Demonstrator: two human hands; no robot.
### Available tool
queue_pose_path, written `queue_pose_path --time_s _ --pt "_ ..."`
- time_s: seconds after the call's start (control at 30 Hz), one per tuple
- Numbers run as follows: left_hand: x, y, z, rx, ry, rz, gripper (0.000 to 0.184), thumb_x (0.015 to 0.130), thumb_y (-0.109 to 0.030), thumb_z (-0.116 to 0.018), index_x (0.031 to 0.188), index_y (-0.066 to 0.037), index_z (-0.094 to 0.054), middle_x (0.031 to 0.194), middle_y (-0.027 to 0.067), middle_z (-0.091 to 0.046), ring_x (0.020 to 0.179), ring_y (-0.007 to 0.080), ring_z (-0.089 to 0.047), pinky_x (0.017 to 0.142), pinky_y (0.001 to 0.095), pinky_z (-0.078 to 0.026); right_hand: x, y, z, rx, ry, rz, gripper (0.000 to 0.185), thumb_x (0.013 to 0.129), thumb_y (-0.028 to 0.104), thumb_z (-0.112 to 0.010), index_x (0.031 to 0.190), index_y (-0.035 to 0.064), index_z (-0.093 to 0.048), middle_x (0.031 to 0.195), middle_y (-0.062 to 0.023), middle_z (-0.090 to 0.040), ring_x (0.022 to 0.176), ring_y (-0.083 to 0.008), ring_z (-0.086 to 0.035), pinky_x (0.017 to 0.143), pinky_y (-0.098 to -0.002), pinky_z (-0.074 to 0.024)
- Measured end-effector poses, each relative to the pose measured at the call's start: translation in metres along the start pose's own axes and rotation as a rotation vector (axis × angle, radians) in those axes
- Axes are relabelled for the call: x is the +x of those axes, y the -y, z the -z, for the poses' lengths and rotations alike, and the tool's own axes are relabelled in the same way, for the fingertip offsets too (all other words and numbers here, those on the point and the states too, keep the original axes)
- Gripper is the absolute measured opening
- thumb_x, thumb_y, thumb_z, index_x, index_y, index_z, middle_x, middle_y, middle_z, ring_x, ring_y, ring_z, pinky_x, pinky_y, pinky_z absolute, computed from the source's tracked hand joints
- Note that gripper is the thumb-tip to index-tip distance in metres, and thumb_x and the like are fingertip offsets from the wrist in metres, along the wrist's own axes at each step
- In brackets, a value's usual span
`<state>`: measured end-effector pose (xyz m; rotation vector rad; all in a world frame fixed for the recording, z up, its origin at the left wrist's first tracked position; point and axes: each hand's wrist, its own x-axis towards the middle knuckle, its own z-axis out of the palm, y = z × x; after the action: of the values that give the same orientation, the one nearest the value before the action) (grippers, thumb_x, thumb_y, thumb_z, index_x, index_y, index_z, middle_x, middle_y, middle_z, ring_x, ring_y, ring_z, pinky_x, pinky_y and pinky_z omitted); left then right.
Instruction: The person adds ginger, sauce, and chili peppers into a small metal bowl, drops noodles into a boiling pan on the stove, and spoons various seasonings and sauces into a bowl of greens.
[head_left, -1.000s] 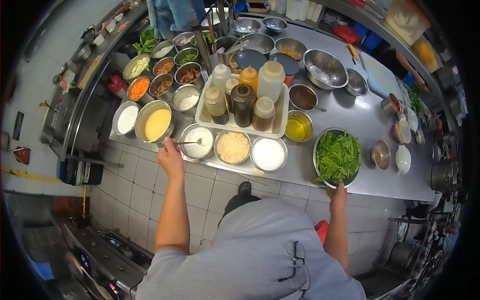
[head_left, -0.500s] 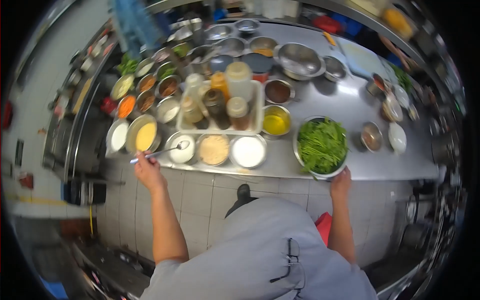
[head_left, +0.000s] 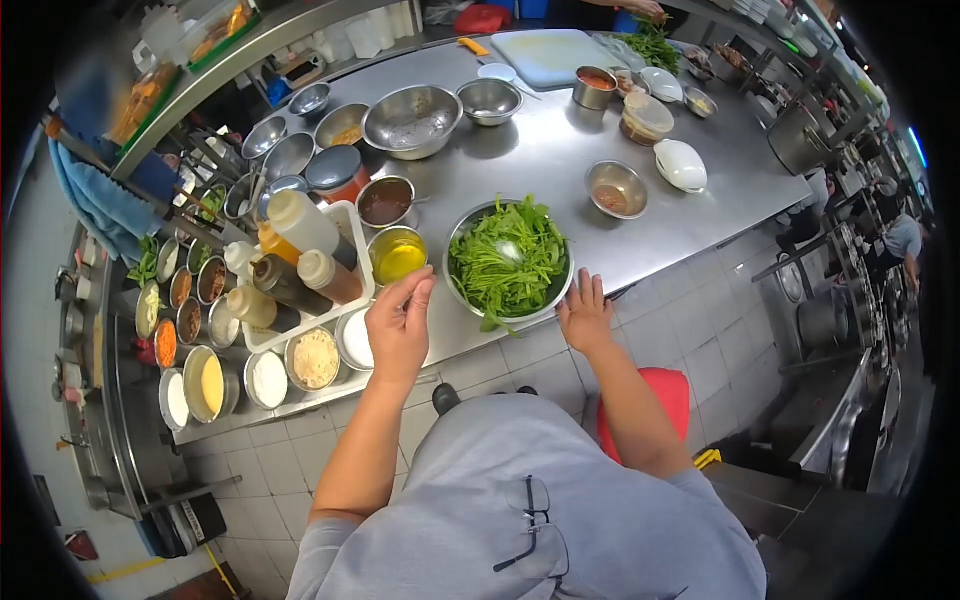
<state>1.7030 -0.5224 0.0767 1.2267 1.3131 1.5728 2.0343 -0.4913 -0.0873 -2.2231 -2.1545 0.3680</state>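
A steel bowl (head_left: 458, 285) heaped with green leafy stems (head_left: 505, 275) stands near the counter's front edge. My left hand (head_left: 400, 325) is closed in a pinch left of this bowl, beside the small bowl of yellow oil (head_left: 400, 256). It holds a spoon whose shiny bowl (head_left: 511, 252) shows over the greens; its handle is hard to make out. On the bowl's right side, my right hand (head_left: 587, 315) lies with fingers spread, touching or very close to the rim. Bowls of white powder (head_left: 357, 340) and tan crumbly powder (head_left: 315, 360) stand left of my left hand.
A white tray of squeeze bottles (head_left: 368, 262) stands to the left, with several small ingredient bowls beyond it. Empty steel bowls (head_left: 412, 122) and a cutting board (head_left: 548, 58) are farther back. A white lidded dish (head_left: 681, 166) sits right. A red stool (head_left: 650, 400) stands below the counter.
My left hand has moved right with the spoon, from the white powder bowls to the bowl of greens. My right hand's fingers now spread at its rim. The view has turned right.
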Motion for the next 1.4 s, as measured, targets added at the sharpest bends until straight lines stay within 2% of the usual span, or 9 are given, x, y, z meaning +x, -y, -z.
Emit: queue_pose_path --time_s 0.07,0.2,0.3,0.37,0.43,0.6,0.7,1.03,1.4 --pt "0.003 -0.019 0.004 0.566 0.004 -0.500 0.017 0.102 -0.015 -0.072 0.111 -0.001 -0.076 0.095 0.0092 -0.077 0.087 0.0225 -0.068 0.080 0.0345 -0.054 0.001 -0.003 -0.004 -0.014 -0.006 0.014 0.066 0.110 0.049 -0.042 0.167 0.0187 -0.031 0.178 -0.0081 -0.008 0.164 -0.0368 -0.003 0.121 -0.0705 -0.0255" --pt "-0.005 -0.011 0.045 0.513 -0.158 -0.377 0.015 0.102 -0.013 -0.070 0.110 -0.001 -0.076 0.097 0.0121 -0.075 0.088 0.0264 -0.067 0.080 0.0350 -0.053 0.006 -0.009 -0.020 -0.023 -0.104 0.052 0.066 0.107 0.044 -0.050 0.164 0.0117 -0.037 0.177 -0.0119 -0.015 0.163 -0.0408 -0.012 0.118 -0.0679 -0.0328" --pt "-0.021 0.000 0.112 0.372 -0.456 -0.283 0.024 0.110 -0.019 -0.059 0.104 0.001 -0.071 0.094 0.0091 -0.069 0.087 0.0168 -0.064 0.079 0.0304 -0.051 0.011 -0.021 -0.043 -0.081 -0.234 0.151 0.062 0.106 0.039 -0.054 0.158 0.0054 -0.046 0.176 -0.0158 -0.020 0.161 -0.0451 -0.018 0.118 -0.0623 -0.0370" --pt "-0.030 -0.016 0.158 0.532 -0.635 -0.348 0.039 0.116 -0.033 -0.047 0.103 -0.002 -0.066 0.081 0.0000 -0.055 0.074 0.0089 -0.048 0.067 0.0260 -0.042 0.016 -0.028 -0.054 -0.061 -0.267 0.194 0.064 0.107 0.039 -0.052 0.160 0.0067 -0.041 0.177 -0.0158 -0.017 0.162 -0.0446 -0.014 0.120 -0.0627 -0.0349" --pt "-0.043 -0.019 0.202 0.697 -0.819 -0.284 0.041 0.115 -0.033 -0.050 0.098 -0.001 -0.068 0.075 0.0041 -0.058 0.067 0.0134 -0.052 0.065 0.0285 -0.045 0.014 -0.025 -0.048 -0.032 -0.217 0.173 0.064 0.108 0.039 -0.051 0.161 0.0079 -0.037 0.176 -0.0155 -0.018 0.161 -0.0447 -0.013 0.118 -0.0630 -0.0359" --pt "-0.064 0.013 0.233 0.800 -0.695 -0.027 0.042 0.111 -0.034 -0.057 0.099 0.003 -0.073 0.082 0.0144 -0.073 0.073 0.0217 -0.068 0.067 0.0368 -0.052 0.015 -0.028 -0.048 -0.054 -0.235 0.217 0.061 0.108 0.038 -0.049 0.160 0.0077 -0.039 0.176 -0.0171 -0.017 0.160 -0.0464 -0.014 0.117 -0.0617 -0.0386" --pt "-0.064 0.034 0.227 0.861 -0.647 -0.060 0.041 0.111 -0.033 -0.058 0.099 0.003 -0.073 0.081 0.0155 -0.072 0.071 0.0237 -0.068 0.067 0.0374 -0.052 0.015 -0.025 -0.047 -0.040 -0.238 0.216 0.060 0.108 0.038 -0.049 0.159 0.0066 -0.040 0.175 -0.0177 -0.017 0.160 -0.0468 -0.014 0.117 -0.0609 -0.0392" --pt "-0.070 0.053 0.239 0.585 -0.786 0.075 0.043 0.112 -0.036 -0.054 0.100 0.001 -0.073 0.075 0.0055 -0.068 0.070 0.0146 -0.062 0.067 0.0328 -0.051 0.013 -0.019 -0.041 -0.042 -0.181 0.168 0.056 0.109 0.039 -0.047 0.155 0.0072 -0.044 0.175 -0.0167 -0.018 0.161 -0.0458 -0.014 0.117 -0.0635 -0.0378" --pt "-0.078 0.055 0.238 0.671 -0.836 0.038 0.041 0.112 -0.034 -0.052 0.097 -0.001 -0.070 0.074 0.0070 -0.066 0.070 0.0165 -0.062 0.067 0.0329 -0.051 0.015 -0.026 -0.049 -0.052 -0.239 0.204 0.058 0.109 0.040 -0.048 0.158 0.0094 -0.041 0.175 -0.0162 -0.019 0.160 -0.0460 -0.015 0.113 -0.0673 -0.0412"
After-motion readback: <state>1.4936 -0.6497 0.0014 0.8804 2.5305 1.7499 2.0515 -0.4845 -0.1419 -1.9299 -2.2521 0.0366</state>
